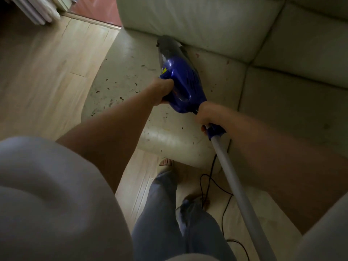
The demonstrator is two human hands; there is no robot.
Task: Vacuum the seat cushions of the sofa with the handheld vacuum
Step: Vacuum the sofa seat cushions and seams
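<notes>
A blue handheld vacuum (181, 76) lies nose-down on the pale sofa seat cushion (128, 72), its dark nozzle pressed into the crease under the back cushion (197, 19). My left hand (163, 92) grips the vacuum's blue handle from the left. My right hand (204, 116) is closed around the grey tube (237, 189) just behind the blue body. Dark crumbs and specks are scattered over the seat cushion, mostly left of the vacuum.
A second seat cushion (293, 102) lies to the right. The black power cord (216, 187) loops on the light wooden floor (43, 76) beside my legs and sandalled foot (165, 163). White folded panels (39, 12) stand at the far left.
</notes>
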